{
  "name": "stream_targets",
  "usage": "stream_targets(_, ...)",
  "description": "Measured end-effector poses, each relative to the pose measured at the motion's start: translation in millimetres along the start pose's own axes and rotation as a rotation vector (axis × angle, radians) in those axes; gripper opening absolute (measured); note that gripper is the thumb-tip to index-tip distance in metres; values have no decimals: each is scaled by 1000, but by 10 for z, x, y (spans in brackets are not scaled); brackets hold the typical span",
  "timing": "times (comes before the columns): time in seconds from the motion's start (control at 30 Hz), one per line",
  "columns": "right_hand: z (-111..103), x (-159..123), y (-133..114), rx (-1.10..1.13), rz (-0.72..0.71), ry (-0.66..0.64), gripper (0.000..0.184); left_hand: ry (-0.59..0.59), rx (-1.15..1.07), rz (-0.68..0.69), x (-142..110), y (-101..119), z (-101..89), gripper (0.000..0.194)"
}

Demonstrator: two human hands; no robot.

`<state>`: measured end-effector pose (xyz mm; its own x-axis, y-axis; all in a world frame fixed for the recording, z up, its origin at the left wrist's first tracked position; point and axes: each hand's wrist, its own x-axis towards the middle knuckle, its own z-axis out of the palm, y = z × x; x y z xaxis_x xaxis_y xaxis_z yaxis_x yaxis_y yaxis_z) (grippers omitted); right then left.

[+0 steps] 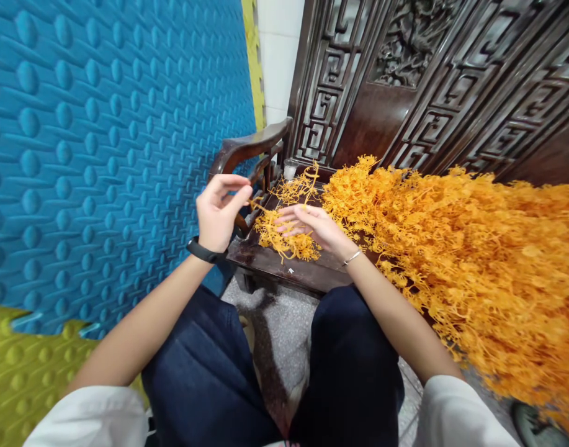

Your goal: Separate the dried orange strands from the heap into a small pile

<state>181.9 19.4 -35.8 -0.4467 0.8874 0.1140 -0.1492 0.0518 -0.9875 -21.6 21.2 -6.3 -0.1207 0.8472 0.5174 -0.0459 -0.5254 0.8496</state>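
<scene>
My left hand (221, 211) is raised over the bench's armrest side, thumb and forefinger pinched on the end of a thin orange plastic flower stem (257, 203). The stem runs right toward my right hand (322, 228). That hand hovers palm inward with its fingers stretched and slightly apart; whether it touches the stem is unclear. Below both hands a small bunch of orange artificial flowers (288, 245) lies on the dark wooden bench seat (275, 257). Behind it sits another loose tangle of orange stems (291, 191).
A large heap of orange artificial flowers (474, 248) fills the right side. The bench has a curved armrest (254, 143) and a carved back (372, 118). A blue textured foam mat (102, 155) rises at left. A small white cup-like object (290, 170) stands in the seat's back corner.
</scene>
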Motion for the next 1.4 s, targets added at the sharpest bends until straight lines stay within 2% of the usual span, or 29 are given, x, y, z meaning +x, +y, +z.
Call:
stream_targets(0.03,-12,-6,-21,16,-22,34,34,45,24,-11,20,-5,-21,14)
stream_targets(0.07,-18,-12,-41,27,-40,71,35,49,42,-51,35,-18,-34,20)
stream_targets(0.1,-20,-18,-58,34,-51,104,36,9,55,-114,44,-37,-38,28)
stream_targets(0.2,-5,-36,-97,32,-48,149,39,-236,67,-316,32,-107,-3,41)
stream_targets(0.27,10,-46,-106,36,-35,128,40,-352,52,-364,0,-139,41,40)
stream_targets(0.37,27,-50,-97,67,-29,55,39,-421,-14,-364,-43,-148,94,35)
stream_targets(0.47,44,-46,-83,101,-18,-6,37,-415,-95,-386,-50,-138,110,31)
stream_targets(0.63,60,-40,-81,86,7,-16,38,-369,-110,-354,-17,-150,106,24)
stream_targets(0.97,13,-52,-92,48,-24,61,37,-331,-121,-380,-14,-137,124,24)
stream_targets(1.17,20,-60,-110,84,-78,53,35,-305,-128,-403,-8,-148,122,25)
stream_targets(1.4,-29,-63,-103,68,-95,79,35,-344,-150,-405,-8,-155,131,19)
